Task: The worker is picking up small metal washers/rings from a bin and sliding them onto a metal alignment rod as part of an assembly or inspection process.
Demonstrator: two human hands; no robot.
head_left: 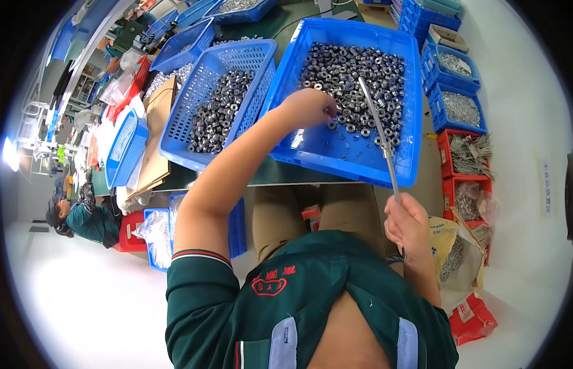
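Over the blue plastic tub (342,161) on the green desk (274,173), the left hand (312,108) curls beside a heap of small metal rings (348,64); whether its fingertips pinch one, I cannot tell. Near the tub's front edge, the right hand (409,224) is wrapped around a slim metal rod (374,115), which slants over the rings. Left of the tub, a perforated blue basket (182,126) contains similar rings.

At right are a red bag (474,321) and red bins (444,152), seemingly holding metal parts (468,152).
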